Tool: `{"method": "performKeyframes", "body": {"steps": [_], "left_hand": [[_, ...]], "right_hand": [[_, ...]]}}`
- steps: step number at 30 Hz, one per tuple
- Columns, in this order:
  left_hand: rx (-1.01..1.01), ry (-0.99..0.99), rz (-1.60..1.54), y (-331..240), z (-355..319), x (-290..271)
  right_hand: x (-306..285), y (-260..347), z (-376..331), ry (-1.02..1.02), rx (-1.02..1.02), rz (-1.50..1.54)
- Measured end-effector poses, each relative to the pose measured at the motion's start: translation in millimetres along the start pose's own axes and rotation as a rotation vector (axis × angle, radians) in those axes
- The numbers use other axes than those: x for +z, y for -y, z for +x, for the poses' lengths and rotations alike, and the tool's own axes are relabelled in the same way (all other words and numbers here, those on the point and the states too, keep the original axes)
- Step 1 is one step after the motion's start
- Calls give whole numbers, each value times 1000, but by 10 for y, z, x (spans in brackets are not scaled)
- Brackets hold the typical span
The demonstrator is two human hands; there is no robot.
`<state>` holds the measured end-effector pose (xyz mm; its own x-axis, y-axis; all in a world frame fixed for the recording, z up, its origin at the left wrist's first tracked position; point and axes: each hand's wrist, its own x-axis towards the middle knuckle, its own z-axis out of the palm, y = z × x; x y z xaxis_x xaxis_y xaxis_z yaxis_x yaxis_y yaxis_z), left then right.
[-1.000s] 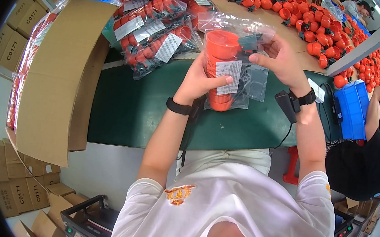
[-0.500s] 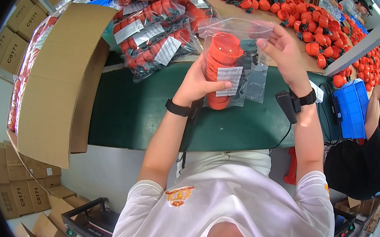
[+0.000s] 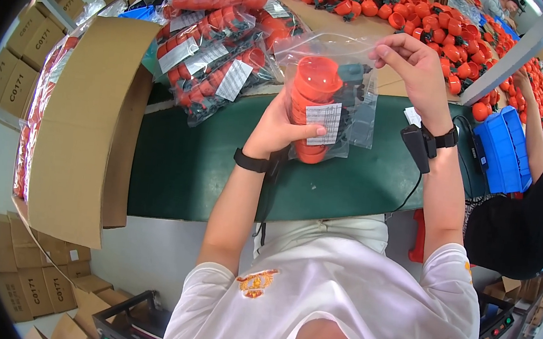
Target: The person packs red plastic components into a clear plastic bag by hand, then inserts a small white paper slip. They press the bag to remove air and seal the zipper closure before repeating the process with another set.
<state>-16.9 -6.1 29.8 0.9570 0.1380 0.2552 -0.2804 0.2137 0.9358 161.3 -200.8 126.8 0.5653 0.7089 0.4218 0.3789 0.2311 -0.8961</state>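
the stack of orange cups point(image 3: 311, 104) stands nearly upright inside a clear plastic bag point(image 3: 359, 93), its long axis running up and down, mouth end toward the bag's opening. the left hand point(image 3: 280, 127) is wrapped around the lower part of the stack through the plastic, thumb pressed across the white label point(image 3: 324, 122), so it is closed on the bagged cups. the right hand point(image 3: 414, 69) sits higher and to the right, fingers pinched on the bag's top edge, holding it taut above the cups. all this is held up over the green table point(image 3: 199, 168). beyond it lies a heap of filled bags point(image 3: 214, 51), each packed with orange cups and labelled. an open cardboard box point(image 3: 87, 124) stands to the left. loose orange parts point(image 3: 394, 7) cover the far bench, and a blue bin point(image 3: 502, 151) sits to the right beside another person's arm point(image 3: 534, 124).
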Motion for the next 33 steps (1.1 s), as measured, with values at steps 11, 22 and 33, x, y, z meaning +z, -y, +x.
{"method": "performKeyframes", "body": {"steps": [11,22,33], "left_hand": [[2,-8,7,39,-8,-21],[-7,13,12,77,-5,-40],[-13,28,25,90,-11,-34]], "right_hand": [[140,101,-107,-21,34,-29],[111,-67,-79,5,-61,-17],[156,-67,-78,28,-38,-59]]}}
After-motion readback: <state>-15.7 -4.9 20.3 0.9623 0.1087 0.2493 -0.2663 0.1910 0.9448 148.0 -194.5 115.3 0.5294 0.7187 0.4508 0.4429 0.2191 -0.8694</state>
